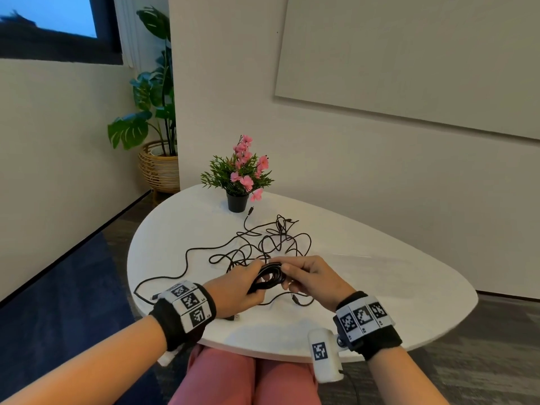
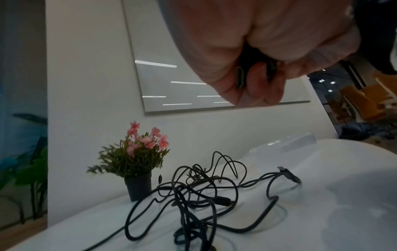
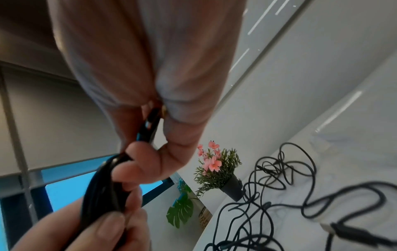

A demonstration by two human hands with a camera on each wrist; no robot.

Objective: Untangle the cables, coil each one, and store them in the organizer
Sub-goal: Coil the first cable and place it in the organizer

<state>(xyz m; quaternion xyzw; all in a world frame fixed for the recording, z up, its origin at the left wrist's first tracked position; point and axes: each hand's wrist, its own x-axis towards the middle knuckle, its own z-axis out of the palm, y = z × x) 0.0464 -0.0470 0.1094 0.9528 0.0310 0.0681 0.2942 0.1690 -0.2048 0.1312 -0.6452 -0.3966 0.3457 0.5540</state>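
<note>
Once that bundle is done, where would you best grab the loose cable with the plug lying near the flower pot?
Probably by the plug itself, from above. It lies free on the table just right of the flower pot, clear of the tangle, so pulling that end should draw the cable out.

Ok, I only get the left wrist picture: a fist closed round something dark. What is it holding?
Observer: A coiled black cable. In the head view the left hand is wrapped round its bundled loops.
Operator: Is the other hand doing anything?
Observer: Yes, the right hand pinches the same coil from the opposite side.
Operator: And the heap of wires I see, is that all of it?
Observer: Not quite. From the tangled cables a loose strand runs toward the near left edge of the table and ends close to the left wristband.
</note>
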